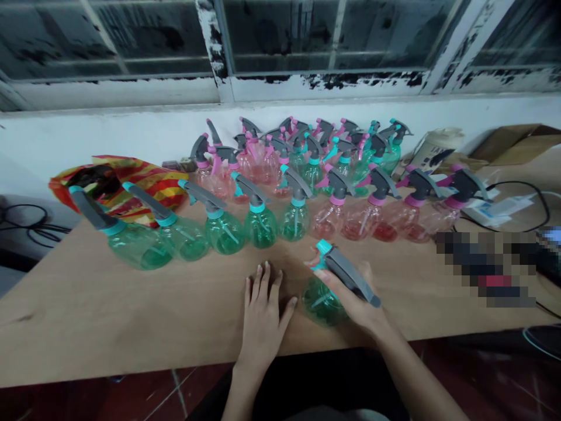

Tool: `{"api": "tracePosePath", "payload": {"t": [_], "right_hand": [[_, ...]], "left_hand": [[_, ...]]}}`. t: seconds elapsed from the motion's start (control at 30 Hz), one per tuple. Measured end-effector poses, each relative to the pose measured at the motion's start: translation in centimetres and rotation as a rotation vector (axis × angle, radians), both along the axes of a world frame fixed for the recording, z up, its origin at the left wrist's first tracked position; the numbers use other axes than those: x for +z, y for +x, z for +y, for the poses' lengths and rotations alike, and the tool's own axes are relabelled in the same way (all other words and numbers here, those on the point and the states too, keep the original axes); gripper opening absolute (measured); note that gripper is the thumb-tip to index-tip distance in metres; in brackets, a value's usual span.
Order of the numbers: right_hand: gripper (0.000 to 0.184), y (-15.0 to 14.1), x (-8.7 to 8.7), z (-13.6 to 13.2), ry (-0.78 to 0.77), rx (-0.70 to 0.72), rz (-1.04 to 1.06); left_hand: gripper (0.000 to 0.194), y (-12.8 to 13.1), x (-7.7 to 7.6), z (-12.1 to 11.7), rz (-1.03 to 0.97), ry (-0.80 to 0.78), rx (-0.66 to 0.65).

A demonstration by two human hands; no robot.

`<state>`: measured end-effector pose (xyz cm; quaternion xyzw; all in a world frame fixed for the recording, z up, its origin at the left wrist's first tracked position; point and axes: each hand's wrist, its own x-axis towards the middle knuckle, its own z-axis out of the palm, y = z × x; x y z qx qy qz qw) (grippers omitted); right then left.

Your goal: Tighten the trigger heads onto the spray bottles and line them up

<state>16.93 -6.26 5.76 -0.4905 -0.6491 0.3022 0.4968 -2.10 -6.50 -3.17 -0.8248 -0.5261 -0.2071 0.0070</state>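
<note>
My right hand is wrapped round the neck of a green spray bottle with a grey and turquoise trigger head, which stands near the table's front edge. Its fingers partly hide the collar and trigger. To the left of that bottle, my left hand lies flat on the wooden table, fingers spread and holding nothing. Beyond both hands runs a row of spray bottles: several green ones, such as the green bottle, on the left, and several pink ones, such as the pink bottle, on the right.
More pink and green spray bottles crowd together against the wall. A red and yellow bag lies at the back left. Toward the right are a white cylindrical container, brown cardboard, a black cable and a blurred-out dark object.
</note>
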Motion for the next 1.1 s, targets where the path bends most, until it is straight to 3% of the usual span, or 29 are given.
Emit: {"api": "tracePosePath", "payload": {"t": [0.47,0.67,0.87,1.1], "right_hand": [[0.050,-0.29,-0.42,-0.37,-0.013,-0.031,0.095],[0.046,-0.40,-0.19,-0.34,0.005,-0.042,0.086],[0.027,-0.32,-0.24,-0.30,0.012,-0.041,-0.004],[0.024,-0.49,-0.26,0.44,0.058,0.020,0.027]], "left_hand": [[0.052,0.01,-0.02,-0.02,0.007,0.000,-0.007],[0.051,0.05,-0.02,0.01,0.009,-0.005,-0.003],[0.051,-0.07,-0.23,0.04,0.000,0.012,-0.005],[0.052,-0.17,-0.22,0.07,0.023,0.010,-0.002]]}}
